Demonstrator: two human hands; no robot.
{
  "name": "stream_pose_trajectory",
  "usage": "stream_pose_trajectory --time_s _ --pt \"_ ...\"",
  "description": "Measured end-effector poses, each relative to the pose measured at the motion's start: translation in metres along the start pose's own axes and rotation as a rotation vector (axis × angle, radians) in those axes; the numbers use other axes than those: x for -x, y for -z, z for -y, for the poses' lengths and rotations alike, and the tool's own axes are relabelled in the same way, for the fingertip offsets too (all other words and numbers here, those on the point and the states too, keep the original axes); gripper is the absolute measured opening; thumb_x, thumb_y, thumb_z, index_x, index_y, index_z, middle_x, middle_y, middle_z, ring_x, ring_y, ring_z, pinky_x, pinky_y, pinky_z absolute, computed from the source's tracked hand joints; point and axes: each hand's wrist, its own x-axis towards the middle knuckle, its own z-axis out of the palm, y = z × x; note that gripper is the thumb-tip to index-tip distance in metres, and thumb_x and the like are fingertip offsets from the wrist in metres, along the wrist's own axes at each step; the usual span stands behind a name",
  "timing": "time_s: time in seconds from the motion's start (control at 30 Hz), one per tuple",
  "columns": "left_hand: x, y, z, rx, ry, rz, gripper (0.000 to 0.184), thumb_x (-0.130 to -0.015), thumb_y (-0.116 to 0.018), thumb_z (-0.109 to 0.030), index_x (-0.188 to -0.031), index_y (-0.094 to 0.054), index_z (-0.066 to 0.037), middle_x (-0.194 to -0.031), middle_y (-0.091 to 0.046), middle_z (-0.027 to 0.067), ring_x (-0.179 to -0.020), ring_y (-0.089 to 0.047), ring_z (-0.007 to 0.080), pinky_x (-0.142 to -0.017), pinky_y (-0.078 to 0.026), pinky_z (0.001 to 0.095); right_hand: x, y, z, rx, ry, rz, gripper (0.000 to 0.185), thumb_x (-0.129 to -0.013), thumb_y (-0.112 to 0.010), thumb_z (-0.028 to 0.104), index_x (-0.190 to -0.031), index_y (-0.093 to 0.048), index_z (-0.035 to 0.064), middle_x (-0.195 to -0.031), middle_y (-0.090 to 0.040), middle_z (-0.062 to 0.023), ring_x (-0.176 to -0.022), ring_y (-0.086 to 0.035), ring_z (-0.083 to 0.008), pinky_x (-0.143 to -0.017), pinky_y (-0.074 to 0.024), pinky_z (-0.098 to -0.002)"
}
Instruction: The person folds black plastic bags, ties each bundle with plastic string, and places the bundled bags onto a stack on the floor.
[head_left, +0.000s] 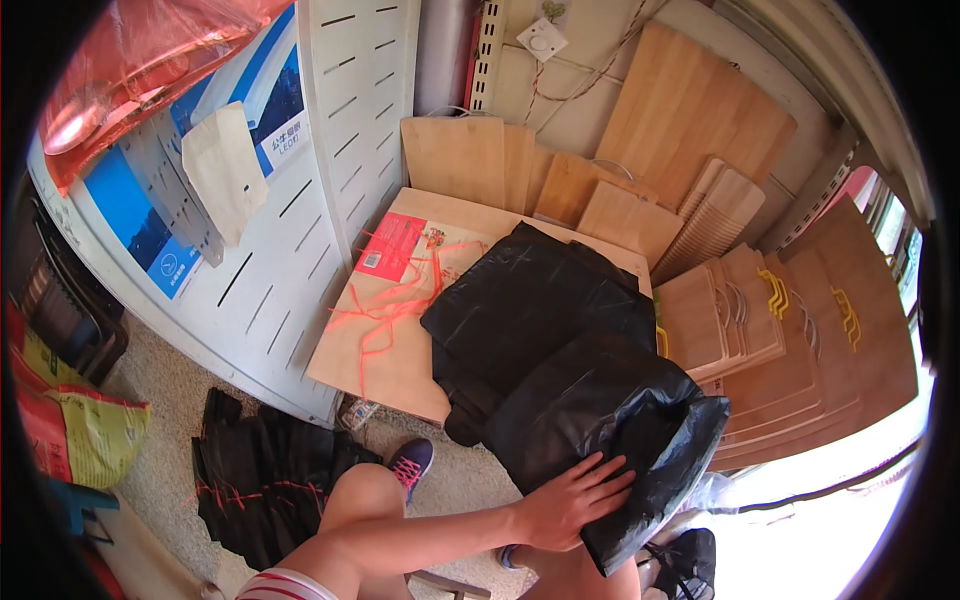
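Observation:
My left hand [575, 498] lies flat on the near part of a black plastic bag [620, 400], its fingers stretched out and slightly apart. The bag is crumpled and hangs over the front edge of a low wooden board surface [400, 382]. More black plastic [530, 300] is spread on the board behind it. Orange-red ties [380, 315] lie loose to the left, beside a red label [390, 246]. My right hand does not show.
Bundled black bags with red ties [265, 480] lie on the floor at left. Wooden cutting boards [690, 100] lean at the back, and others with yellow handles [810, 330] at right. A white slotted panel [270, 250] stands left. My knees are below the board.

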Motion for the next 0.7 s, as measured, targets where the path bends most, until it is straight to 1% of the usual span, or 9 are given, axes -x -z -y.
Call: stream_pose_trajectory --time_s 0.13,0.23,0.33,0.37,0.43,0.5,0.6,0.67,0.7 --pt "0.003 0.001 -0.003 -0.052 -0.007 0.102 0.076 -0.070 -0.063 -0.021 -0.140 -0.045 0.004 -0.153 -0.037 0.0218 -0.149 -0.023 0.0384 -0.122 -0.013 0.0551 -0.003 0.012 -0.003 0.078 0.068 -0.031 0.055 -0.100 -0.055 0.034 -0.144 -0.042 0.0034 -0.133 -0.057 -0.0144 -0.124 -0.055 -0.0253 -0.107 -0.0413 -0.0406" --pt "0.009 -0.007 -0.003 0.025 -0.035 0.158 0.082 -0.061 -0.067 -0.017 -0.138 -0.047 0.003 -0.155 -0.035 0.0211 -0.150 -0.020 0.0376 -0.123 -0.013 0.0550 -0.009 0.021 -0.003 0.139 0.124 -0.055 0.055 -0.099 -0.055 0.033 -0.144 -0.042 0.0034 -0.134 -0.056 -0.0146 -0.125 -0.054 -0.0254 -0.107 -0.0411 -0.0407" --pt "0.013 -0.006 0.001 0.354 -0.041 0.014 0.067 -0.079 -0.062 -0.008 -0.142 -0.044 0.003 -0.154 -0.035 0.0242 -0.148 -0.026 0.0374 -0.121 -0.019 0.0544 -0.009 0.030 -0.005 0.203 0.167 -0.076 0.055 -0.099 -0.055 0.033 -0.144 -0.042 0.0035 -0.135 -0.056 -0.0148 -0.125 -0.054 -0.0255 -0.108 -0.0408 -0.0408" --pt "0.012 -0.002 0.004 0.355 -0.041 0.015 0.067 -0.079 -0.062 -0.008 -0.142 -0.044 0.003 -0.154 -0.035 0.0242 -0.148 -0.026 0.0374 -0.121 -0.019 0.0544 -0.010 0.032 -0.006 0.222 0.183 -0.081 0.055 -0.099 -0.055 0.033 -0.144 -0.042 0.0035 -0.135 -0.055 -0.0149 -0.125 -0.054 -0.0255 -0.108 -0.0408 -0.0409" --pt "0.011 0.009 0.009 0.642 0.126 -0.103 0.061 -0.086 -0.063 -0.011 -0.142 -0.044 0.004 -0.152 -0.039 0.0244 -0.146 -0.032 0.0372 -0.120 -0.023 0.0518 -0.012 0.034 -0.008 0.259 0.215 -0.091 0.055 -0.099 -0.055 0.032 -0.144 -0.042 0.0035 -0.136 -0.055 -0.0150 -0.126 -0.053 -0.0255 -0.108 -0.0406 -0.0410" --pt "0.008 0.022 0.007 0.541 0.086 -0.125 0.058 -0.089 -0.062 -0.017 -0.141 -0.046 0.003 -0.151 -0.042 0.0233 -0.145 -0.035 0.0358 -0.120 -0.026 0.0485 -0.015 0.036 -0.009 0.297 0.248 -0.100 0.055 -0.099 -0.055 0.032 -0.144 -0.042 0.0035 -0.136 -0.055 -0.0151 -0.126 -0.053 -0.0256 -0.108 -0.0404 -0.0411" --pt "0.008 0.029 0.006 0.280 -0.145 -0.076 0.054 -0.088 -0.061 -0.020 -0.137 -0.050 0.001 -0.150 -0.043 0.0216 -0.144 -0.037 0.0351 -0.120 -0.025 0.0525 -0.019 0.038 -0.011 0.357 0.295 -0.111 0.055 -0.099 -0.056 0.031 -0.144 -0.042 0.0035 -0.137 -0.054 -0.0153 -0.127 -0.053 -0.0257 -0.108 -0.0402 -0.0412" --pt "0.010 0.033 0.005 -0.164 -0.340 0.114 0.056 -0.083 -0.062 -0.022 -0.134 -0.054 -0.001 -0.150 -0.044 0.0192 -0.143 -0.039 0.0340 -0.119 -0.024 0.0569 -0.018 0.041 -0.016 0.400 0.317 -0.115 0.055 -0.099 -0.056 0.031 -0.144 -0.042 0.0036 -0.137 -0.054 -0.0154 -0.127 -0.052 -0.0257 -0.109 -0.0400 -0.0413" --pt "0.012 0.037 0.010 -0.159 -0.335 0.114 0.056 -0.083 -0.062 -0.022 -0.134 -0.054 -0.001 -0.150 -0.044 0.0192 -0.143 -0.039 0.0340 -0.119 -0.024 0.0569 -0.017 0.044 -0.019 0.421 0.326 -0.118 0.054 -0.099 -0.056 0.031 -0.144 -0.042 0.0036 -0.138 -0.054 -0.0155 -0.127 -0.052 -0.0257 -0.109 -0.0399 -0.0413"
